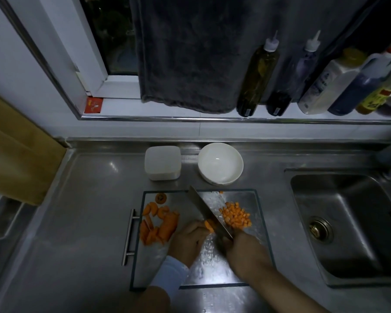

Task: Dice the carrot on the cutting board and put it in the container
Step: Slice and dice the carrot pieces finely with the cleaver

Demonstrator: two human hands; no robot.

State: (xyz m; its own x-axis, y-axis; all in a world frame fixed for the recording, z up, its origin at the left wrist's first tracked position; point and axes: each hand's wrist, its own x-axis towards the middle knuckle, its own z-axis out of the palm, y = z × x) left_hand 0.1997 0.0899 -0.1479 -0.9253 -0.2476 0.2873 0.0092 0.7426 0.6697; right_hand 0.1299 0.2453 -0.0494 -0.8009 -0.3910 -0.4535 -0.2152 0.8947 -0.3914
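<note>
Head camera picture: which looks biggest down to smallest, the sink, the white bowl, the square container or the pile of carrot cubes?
1. sink
2. white bowl and square container, which look about alike
3. pile of carrot cubes

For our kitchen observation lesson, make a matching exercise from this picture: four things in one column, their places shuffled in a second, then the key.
Things
1. diced carrot
2. carrot slices
3. white bowl
4. knife

Places
A. in the right hand
B. left part of the cutting board
C. on the counter behind the board
D. on the board, right of the blade

Pairs: 1-D, 2-B, 3-C, 4-A
</note>
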